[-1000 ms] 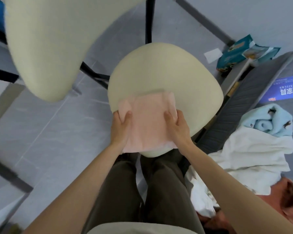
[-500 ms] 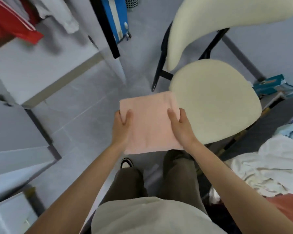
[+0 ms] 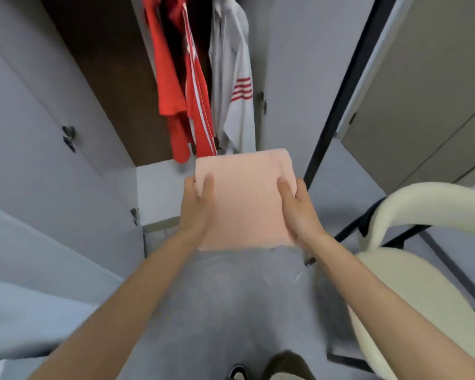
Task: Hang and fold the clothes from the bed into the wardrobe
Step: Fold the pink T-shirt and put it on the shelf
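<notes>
Left hand [image 3: 196, 204] and right hand [image 3: 296, 212] each grip a side edge of the folded pink cloth [image 3: 244, 198], thumbs on top, I'd guess so the fold doesn't flop open, with the wardrobe shelf [image 3: 157, 193] just ahead-left of them under the hanging shirts [image 3: 192, 78].

No lettering, label, brand name or number can be read anywhere in view. The only markings are three short red stripes on the white hanging shirt [image 3: 232, 78] at 12 o'clock, and thin white stripes running down the red hanging garment [image 3: 200, 105] touching it on its 9 o'clock side.
</notes>
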The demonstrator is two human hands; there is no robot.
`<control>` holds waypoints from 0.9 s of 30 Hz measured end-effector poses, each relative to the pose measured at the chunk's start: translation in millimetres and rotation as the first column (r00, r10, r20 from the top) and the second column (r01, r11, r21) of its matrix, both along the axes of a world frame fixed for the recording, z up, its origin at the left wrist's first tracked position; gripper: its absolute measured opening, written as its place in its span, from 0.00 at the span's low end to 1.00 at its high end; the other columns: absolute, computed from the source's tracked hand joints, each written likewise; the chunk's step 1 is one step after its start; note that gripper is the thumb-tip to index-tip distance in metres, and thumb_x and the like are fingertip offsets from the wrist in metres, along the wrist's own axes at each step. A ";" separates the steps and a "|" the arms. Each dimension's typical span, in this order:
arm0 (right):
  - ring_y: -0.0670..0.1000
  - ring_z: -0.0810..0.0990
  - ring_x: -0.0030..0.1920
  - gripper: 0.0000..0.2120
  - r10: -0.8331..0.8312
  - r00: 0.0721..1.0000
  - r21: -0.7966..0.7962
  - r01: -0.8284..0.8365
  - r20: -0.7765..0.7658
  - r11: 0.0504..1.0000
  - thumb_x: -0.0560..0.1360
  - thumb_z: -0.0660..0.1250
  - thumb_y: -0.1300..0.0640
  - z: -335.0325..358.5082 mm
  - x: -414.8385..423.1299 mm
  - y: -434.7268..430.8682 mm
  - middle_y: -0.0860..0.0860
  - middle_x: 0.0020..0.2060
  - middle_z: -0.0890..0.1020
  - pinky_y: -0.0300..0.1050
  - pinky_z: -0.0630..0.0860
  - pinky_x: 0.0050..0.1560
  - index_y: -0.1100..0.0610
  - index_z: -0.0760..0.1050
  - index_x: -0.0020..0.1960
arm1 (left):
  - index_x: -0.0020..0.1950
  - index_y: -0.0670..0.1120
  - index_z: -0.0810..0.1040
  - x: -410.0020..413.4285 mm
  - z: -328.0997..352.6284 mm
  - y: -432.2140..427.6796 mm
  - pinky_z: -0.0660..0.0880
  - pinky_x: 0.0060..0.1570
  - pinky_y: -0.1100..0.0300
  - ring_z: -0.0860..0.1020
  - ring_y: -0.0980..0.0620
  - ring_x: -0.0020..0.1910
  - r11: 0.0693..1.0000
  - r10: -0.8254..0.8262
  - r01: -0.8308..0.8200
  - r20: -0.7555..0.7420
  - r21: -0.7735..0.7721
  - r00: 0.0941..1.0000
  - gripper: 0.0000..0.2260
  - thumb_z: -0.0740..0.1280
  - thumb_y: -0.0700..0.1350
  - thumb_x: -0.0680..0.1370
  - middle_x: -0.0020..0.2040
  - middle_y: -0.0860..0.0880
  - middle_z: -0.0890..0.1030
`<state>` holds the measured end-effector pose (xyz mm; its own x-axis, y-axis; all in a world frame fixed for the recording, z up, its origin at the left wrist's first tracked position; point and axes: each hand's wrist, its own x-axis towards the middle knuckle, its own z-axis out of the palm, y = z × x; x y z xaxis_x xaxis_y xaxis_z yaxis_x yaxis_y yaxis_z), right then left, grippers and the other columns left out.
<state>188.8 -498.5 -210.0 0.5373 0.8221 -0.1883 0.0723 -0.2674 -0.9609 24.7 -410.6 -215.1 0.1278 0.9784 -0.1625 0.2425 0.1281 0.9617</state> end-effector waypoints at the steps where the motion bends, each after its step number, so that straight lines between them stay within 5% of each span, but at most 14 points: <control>1: 0.42 0.77 0.46 0.10 0.015 1.000 0.035 -0.015 0.012 0.999 0.80 0.55 0.40 19.7 -1.7 14.8 0.43 0.45 0.77 0.41 0.72 0.41 0.46 0.66 0.49 | 0.57 0.51 0.65 -2.8 19.5 12.4 0.71 0.42 0.58 0.74 0.56 0.45 0.999 0.018 -0.019 0.036 0.035 0.999 0.12 0.56 0.57 0.81 0.48 0.54 0.74; 15: 0.41 0.76 0.45 0.07 0.101 0.972 0.534 -0.202 0.212 0.821 0.78 0.62 0.48 286.1 16.2 228.9 0.43 0.46 0.78 0.38 0.69 0.39 0.50 0.71 0.53 | 0.68 0.45 0.66 -7.1 283.7 202.0 0.72 0.42 0.61 0.75 0.53 0.52 0.846 0.080 -0.161 0.176 0.509 0.981 0.20 0.57 0.55 0.81 0.57 0.49 0.75; 21: 0.49 0.77 0.45 0.07 0.114 0.979 0.612 -0.197 0.171 0.766 0.76 0.65 0.48 373.4 21.9 326.5 0.48 0.45 0.79 0.44 0.72 0.45 0.51 0.75 0.45 | 0.59 0.48 0.69 -1.8 378.7 287.5 0.68 0.32 0.66 0.74 0.59 0.42 0.809 0.142 -0.233 0.206 0.540 0.968 0.14 0.57 0.56 0.81 0.47 0.54 0.76; 27: 0.52 0.77 0.47 0.11 0.170 0.961 0.582 -0.268 0.218 0.767 0.77 0.64 0.50 422.7 18.5 424.4 0.50 0.45 0.80 0.48 0.73 0.47 0.58 0.77 0.47 | 0.58 0.46 0.72 -15.4 426.8 374.7 0.67 0.30 0.64 0.74 0.57 0.39 0.805 0.203 -0.265 0.172 0.531 0.964 0.14 0.57 0.54 0.82 0.43 0.55 0.75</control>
